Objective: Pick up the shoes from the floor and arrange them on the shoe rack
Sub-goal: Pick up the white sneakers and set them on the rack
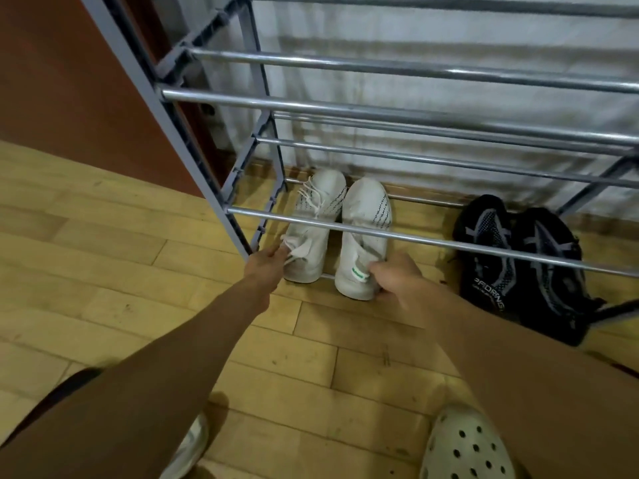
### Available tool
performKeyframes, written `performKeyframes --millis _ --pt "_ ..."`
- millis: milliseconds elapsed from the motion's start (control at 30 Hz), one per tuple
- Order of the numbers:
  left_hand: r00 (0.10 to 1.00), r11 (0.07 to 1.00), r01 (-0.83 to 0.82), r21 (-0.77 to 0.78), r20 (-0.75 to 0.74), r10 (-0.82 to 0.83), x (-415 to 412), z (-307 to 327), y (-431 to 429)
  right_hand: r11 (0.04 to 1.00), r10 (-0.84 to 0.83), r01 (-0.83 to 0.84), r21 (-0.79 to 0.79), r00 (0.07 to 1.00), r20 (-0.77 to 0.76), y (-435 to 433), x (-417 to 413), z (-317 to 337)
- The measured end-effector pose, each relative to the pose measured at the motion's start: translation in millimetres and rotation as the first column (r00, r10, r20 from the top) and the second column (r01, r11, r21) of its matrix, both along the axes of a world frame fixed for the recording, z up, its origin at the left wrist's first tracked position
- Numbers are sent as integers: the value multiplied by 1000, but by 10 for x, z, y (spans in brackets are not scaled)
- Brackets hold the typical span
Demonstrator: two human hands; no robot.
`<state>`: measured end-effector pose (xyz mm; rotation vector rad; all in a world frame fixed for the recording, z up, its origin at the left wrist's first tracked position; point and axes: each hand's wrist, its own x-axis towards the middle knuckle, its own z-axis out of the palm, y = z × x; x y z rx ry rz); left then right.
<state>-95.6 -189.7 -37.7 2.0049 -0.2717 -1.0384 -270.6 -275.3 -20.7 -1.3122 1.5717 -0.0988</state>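
Your left hand (pixel 264 264) pinches the left white sneaker (pixel 313 229) at its heel, your right hand (pixel 397 278) grips the right white sneaker (pixel 364 236); both sit on the shoe rack's (pixel 345 108) bottom rails; push them in evenly, toes square, beside the black pair (pixel 518 264)

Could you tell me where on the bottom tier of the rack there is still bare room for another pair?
On the bottom tier, one gap lies between the white sneakers and the black sneakers. It looks narrow for a pair. The left end is crowded: left hand and right hand grip the white heels. The upper rails are bare.
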Motion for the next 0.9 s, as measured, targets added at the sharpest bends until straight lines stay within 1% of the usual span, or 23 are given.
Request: performKeyframes --millis 133,200,267,367,467,533,667,800,900 --pt "1000 1000 18 -6 -14 -18 -41 251 282 998 53 -56 -43 997 -56 234 -43 357" --pt "997 997 71 -30 -26 -72 -64 463 511 995 92 -94 -40 995 -32 423 -27 591" --pt "990 989 139 -41 -2 -140 -96 711 800 985 167 -167 -37 986 -16 689 9 887" --pt "978 979 204 -14 35 -204 -134 1096 1322 962 274 -273 -25 961 34 1125 81 1306" --pt "964 967 254 19 73 -255 -173 1438 1880 957 290 -287 -43 952 99 1605 154 1748" --pt "955 960 280 33 89 -281 -204 1600 2264 957 290 -285 -55 950 119 1915 209 1928" --pt "944 949 308 64 105 -313 -234 1717 3050 942 336 -335 -31 934 120 2516 301 2002" --pt "947 948 300 109 89 -310 -260 1675 3813 931 362 -365 11 925 113 3112 395 1855" --pt "949 951 278 134 117 -294 -261 1566 4263 920 383 -390 46 917 115 3519 510 1686"
